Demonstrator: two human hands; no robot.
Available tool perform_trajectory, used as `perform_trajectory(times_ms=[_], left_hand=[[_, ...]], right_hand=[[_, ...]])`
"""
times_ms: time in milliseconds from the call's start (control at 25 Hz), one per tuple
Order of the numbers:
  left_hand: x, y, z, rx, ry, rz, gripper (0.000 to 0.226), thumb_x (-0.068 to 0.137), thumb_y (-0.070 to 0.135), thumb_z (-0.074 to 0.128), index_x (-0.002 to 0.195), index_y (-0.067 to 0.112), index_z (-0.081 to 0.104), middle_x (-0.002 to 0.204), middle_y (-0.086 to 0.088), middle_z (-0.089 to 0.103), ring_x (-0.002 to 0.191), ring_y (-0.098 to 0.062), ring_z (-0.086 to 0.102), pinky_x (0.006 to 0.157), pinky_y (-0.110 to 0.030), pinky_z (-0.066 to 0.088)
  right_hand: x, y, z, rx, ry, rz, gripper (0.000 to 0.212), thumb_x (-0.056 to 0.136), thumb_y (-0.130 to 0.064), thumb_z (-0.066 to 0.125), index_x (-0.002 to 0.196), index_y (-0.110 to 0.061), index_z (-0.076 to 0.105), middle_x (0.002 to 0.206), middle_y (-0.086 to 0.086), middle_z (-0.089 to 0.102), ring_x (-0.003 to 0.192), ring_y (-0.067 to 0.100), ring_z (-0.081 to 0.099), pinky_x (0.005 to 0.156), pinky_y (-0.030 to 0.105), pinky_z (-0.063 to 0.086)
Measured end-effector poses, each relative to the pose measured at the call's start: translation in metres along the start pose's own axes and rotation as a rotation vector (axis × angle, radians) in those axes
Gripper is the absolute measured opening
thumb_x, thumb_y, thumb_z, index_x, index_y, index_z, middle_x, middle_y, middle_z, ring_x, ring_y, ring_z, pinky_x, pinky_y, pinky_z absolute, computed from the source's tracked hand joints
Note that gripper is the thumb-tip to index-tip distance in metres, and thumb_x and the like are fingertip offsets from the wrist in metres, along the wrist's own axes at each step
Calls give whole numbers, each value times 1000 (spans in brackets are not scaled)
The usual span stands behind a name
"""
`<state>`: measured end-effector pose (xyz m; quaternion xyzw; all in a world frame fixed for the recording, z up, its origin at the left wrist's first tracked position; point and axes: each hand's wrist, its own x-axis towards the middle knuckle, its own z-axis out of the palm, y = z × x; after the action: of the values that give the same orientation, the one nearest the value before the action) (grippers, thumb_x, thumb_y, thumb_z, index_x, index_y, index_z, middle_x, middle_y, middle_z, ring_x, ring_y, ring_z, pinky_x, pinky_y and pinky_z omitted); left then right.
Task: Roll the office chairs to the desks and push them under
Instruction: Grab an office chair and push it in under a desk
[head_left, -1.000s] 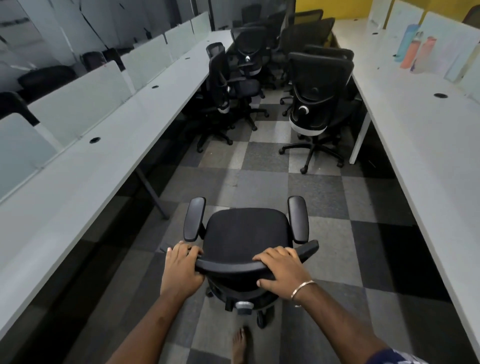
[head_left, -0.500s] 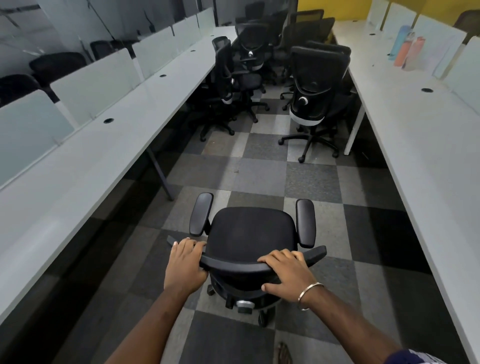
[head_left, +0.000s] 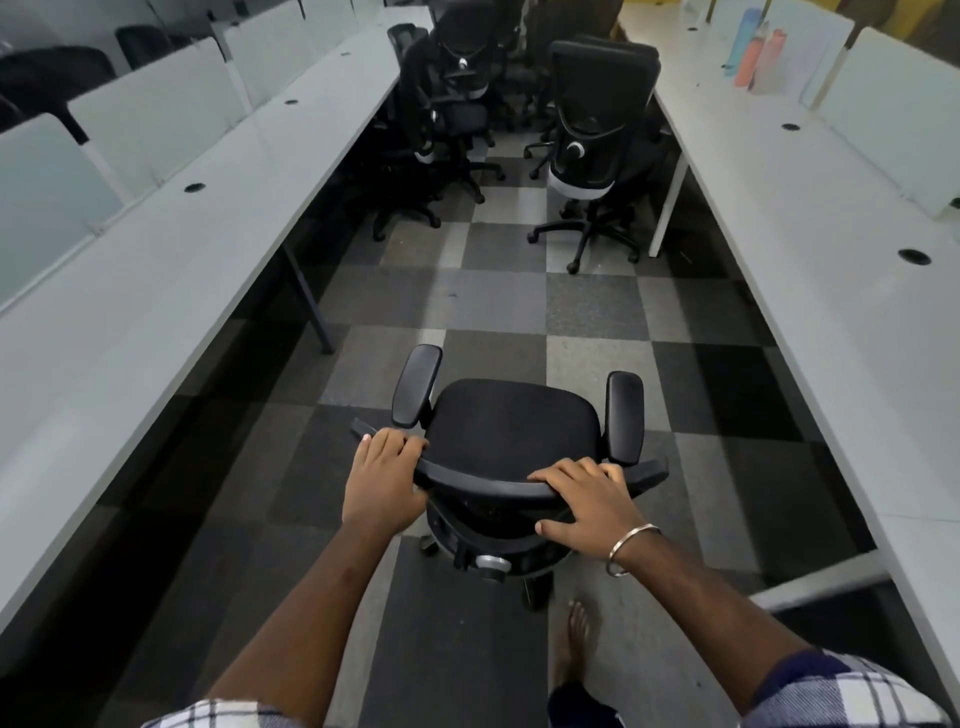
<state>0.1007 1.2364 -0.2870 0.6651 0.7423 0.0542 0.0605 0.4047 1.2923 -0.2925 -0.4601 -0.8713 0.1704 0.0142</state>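
Observation:
A black office chair (head_left: 511, 426) stands in the aisle right in front of me, seat facing away. My left hand (head_left: 382, 480) grips the left end of its curved backrest top. My right hand (head_left: 589, 499), with a metal bangle at the wrist, grips the right end, fingers over the rim and thumb behind. A long white desk (head_left: 171, 260) runs down the left side and another white desk (head_left: 810, 249) down the right. The chair sits between them, nearer the middle of the aisle.
Several black office chairs (head_left: 592, 150) cluster at the far end of the aisle. A dark desk leg (head_left: 309, 301) slants down on the left; a white leg (head_left: 667, 208) stands on the right. Coloured bottles (head_left: 753, 47) sit on the right desk. My bare foot (head_left: 571, 639) is behind the chair.
The chair has rolled forward along the aisle with both hands still on its backrest. The far chairs and desk legs are nearer. My right foot has stepped forward.

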Motion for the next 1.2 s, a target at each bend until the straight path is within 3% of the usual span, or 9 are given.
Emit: perform_trajectory(times_ms=[320, 520, 680, 920, 1200], left_hand=[[-116, 9, 2, -32, 41, -55, 42, 76, 26, 70, 117, 23, 62, 116, 5, 53, 126, -23, 47, 121, -47, 31], [-189, 23, -1, -44, 1, -152, 43, 76, 18, 73, 115, 28, 57, 121, 9, 45, 132, -17, 40, 96, -40, 46], [-248, 35, -2, -11, -18, -221, 43, 78, 14, 73, 116, 26, 57, 126, 7, 46, 136, -18, 37, 92, -43, 49], [-350, 45, 6, -43, -3, -264, 45, 76, 12, 71, 117, 25, 58, 127, 6, 46, 138, -19, 37, 90, -45, 51], [-458, 43, 14, -26, 32, -211, 49, 74, 19, 75, 119, 29, 58, 125, 11, 47, 132, -16, 43, 79, -34, 45]], right_hand=[[-116, -54, 27, 67, -48, -53, 72, 79, -69, 54, 146, -47, 41, 135, -25, 47, 126, 5, 42, 102, 35, 25], [-185, -74, 50, 99, -63, -146, 81, 80, -70, 52, 153, -44, 31, 146, -22, 42, 133, 7, 39, 105, 36, 26], [-236, -89, 68, 96, -55, -233, 85, 80, -70, 51, 156, -39, 29, 150, -18, 41, 136, 8, 38, 106, 37, 25], [-317, -115, 85, 127, -131, -294, 87, 80, -65, 55, 158, -38, 25, 154, -19, 35, 142, 7, 32, 110, 35, 19], [-404, -143, 108, 137, -173, -323, 84, 84, -63, 52, 159, -43, 19, 159, -24, 27, 151, 1, 16, 113, 34, 12]])
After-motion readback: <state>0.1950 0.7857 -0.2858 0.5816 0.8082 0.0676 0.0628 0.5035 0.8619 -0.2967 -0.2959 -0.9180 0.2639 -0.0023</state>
